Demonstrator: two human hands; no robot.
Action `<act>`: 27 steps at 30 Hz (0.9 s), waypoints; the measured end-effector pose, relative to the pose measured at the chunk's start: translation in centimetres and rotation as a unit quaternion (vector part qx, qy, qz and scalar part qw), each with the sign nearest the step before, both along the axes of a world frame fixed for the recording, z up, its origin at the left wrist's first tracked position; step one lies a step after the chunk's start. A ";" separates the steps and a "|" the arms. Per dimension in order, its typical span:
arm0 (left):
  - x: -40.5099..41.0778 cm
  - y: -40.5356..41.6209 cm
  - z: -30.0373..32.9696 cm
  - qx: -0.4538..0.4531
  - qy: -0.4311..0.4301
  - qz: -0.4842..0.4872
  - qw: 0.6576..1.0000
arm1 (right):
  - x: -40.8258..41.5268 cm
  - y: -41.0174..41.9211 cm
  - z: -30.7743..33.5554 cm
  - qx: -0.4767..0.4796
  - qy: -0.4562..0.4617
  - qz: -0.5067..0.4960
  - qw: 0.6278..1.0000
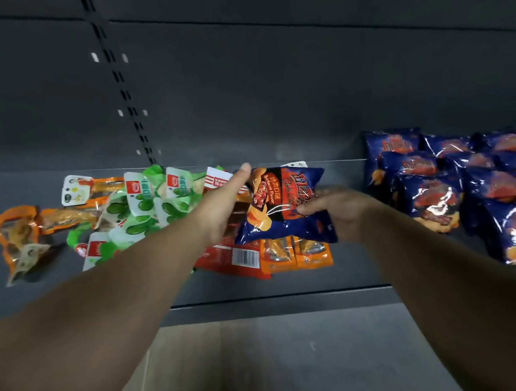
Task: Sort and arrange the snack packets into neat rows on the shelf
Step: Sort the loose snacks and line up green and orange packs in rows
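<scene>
A dark blue barbecue chip bag (277, 207) is held above a mixed pile on the grey shelf (287, 285). My right hand (340, 212) grips its right edge, thumb on the front. My left hand (221, 207) reaches in with straight fingers against the bag's left side; its lower fingers are hidden behind the bag. Under the bag lie red packets (240, 259) and orange packets (297, 253). Green and white packets (141, 206) lie in a heap to the left. Several matching blue chip bags (451, 181) stand in rows at the right.
Orange-edged clear packets (24, 233) lie scattered at the shelf's far left. A slotted upright (120, 82) runs up the dark back panel. The shelf's front lip (273, 302) crosses below my arms, with floor beneath it.
</scene>
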State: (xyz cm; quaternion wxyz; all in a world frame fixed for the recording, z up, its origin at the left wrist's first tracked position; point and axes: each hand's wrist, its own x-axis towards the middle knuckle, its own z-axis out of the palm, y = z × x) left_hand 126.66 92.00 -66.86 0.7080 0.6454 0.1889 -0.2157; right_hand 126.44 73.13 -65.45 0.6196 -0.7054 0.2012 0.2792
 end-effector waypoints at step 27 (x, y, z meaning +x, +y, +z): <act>-2.0 -16.3 -3.2 -0.192 0.043 0.110 0.974 | -2.2 -9.3 -3.8 0.177 -0.083 -0.203 0.959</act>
